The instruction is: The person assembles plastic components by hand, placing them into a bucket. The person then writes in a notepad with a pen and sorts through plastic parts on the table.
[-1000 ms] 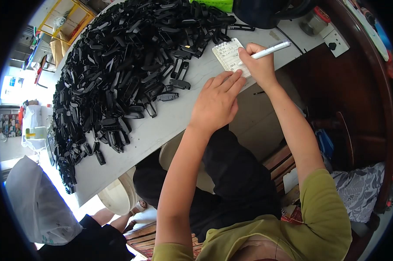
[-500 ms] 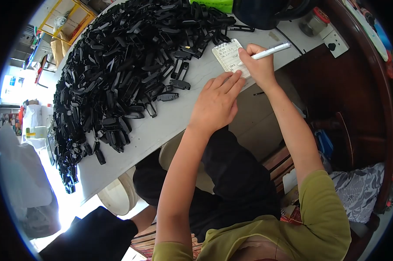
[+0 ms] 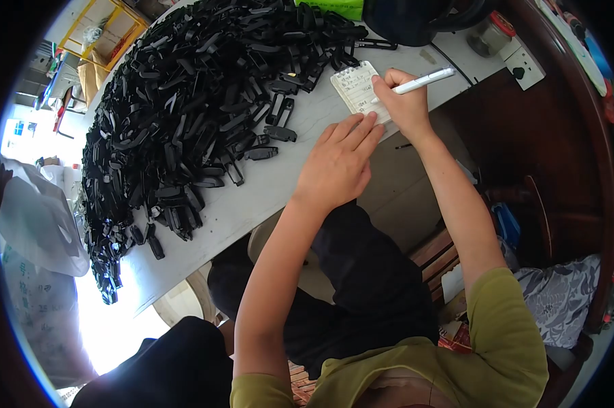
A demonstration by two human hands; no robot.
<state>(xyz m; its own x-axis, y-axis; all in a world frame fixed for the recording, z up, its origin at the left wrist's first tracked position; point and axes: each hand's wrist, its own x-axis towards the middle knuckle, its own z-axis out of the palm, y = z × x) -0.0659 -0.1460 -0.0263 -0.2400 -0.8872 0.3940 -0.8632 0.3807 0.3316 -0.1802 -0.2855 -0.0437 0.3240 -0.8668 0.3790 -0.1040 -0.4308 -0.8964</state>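
A small spiral notepad (image 3: 354, 85) with handwriting lies near the front edge of the white table (image 3: 252, 197). My right hand (image 3: 403, 102) is closed round a white pen (image 3: 426, 79), its lower end over the page. Flat across the notepad's lower edge rests my left hand (image 3: 337, 160), fingers stretched out and holding nothing. To the left of both hands, a large heap of black plastic parts (image 3: 198, 102) covers much of the table.
At the back stand a dark jug (image 3: 402, 20) and a jar with a red lid (image 3: 490, 34), near a socket strip (image 3: 524, 68). A bright green packet (image 3: 334, 8) lies behind the heap. Another person's dark-clothed leg (image 3: 164, 367) and a white sack (image 3: 38, 272) are at lower left.
The other person's dark clothing and the white sack at lower left have shifted. My left hand has barely moved, and my right hand keeps the pen at the notepad.
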